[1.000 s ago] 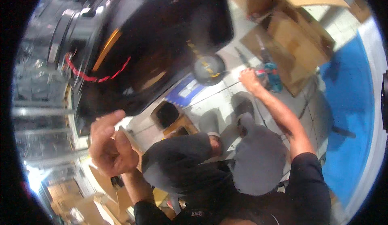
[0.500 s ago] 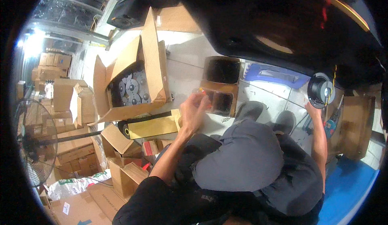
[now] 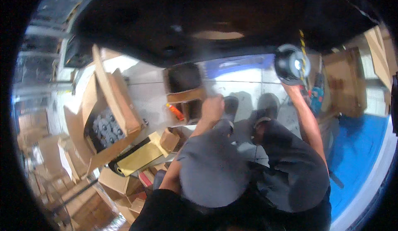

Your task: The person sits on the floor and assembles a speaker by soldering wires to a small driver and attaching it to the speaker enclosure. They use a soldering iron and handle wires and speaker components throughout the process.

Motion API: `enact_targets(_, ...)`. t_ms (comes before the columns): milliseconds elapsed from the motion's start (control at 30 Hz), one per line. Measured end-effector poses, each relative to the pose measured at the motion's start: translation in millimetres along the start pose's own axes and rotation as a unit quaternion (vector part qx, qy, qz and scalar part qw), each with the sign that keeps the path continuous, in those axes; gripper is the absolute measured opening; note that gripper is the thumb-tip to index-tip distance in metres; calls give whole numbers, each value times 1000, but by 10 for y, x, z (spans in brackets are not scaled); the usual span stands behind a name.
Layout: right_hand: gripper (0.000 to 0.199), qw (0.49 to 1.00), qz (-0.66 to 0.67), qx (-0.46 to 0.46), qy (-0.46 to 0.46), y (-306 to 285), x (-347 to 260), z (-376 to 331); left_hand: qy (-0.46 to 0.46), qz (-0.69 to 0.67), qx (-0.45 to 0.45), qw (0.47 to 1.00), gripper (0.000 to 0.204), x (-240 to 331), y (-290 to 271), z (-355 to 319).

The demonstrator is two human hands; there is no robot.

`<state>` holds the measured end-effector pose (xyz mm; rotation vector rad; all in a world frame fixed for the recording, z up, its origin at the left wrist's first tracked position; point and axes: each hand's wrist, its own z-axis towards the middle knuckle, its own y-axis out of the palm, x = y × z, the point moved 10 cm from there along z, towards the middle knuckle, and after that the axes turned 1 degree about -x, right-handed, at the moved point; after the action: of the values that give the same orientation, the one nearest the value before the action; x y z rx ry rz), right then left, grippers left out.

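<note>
Right hand (image 3: pixel 292 89) clamped under round black speaker (image 3: pixel 291 64), raised to dark overhead panel (image 3: pixel 207 19).
Left hand (image 3: pixel 212 106), fingers loosely curled and empty, has dropped toward small open carton (image 3: pixel 184 86); speaker stays aloft.

The person wears a black short-sleeved top (image 3: pixel 166 214) and grey trousers (image 3: pixel 215 173) over both knees. Both forearms are bare. Dark shoes (image 3: pixel 232 106) with paler soles cover the feet.
</note>
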<state>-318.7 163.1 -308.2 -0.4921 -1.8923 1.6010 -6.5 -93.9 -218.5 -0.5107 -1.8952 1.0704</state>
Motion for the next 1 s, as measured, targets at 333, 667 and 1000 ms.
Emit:
enact_targets(333,25,948,177,-105,242,-72,-136,91,4,-97,-44,994,19,-300,290,-92)
enact_targets(667,18,949,250,22,191,-895,-385,-140,10,-220,-11,975,22,-650,238,-367)
enact_targets(1000,36,793,601,-20,102,-2160,26,-1143,-127,-78,74,986,12,-587,-45,-1340)
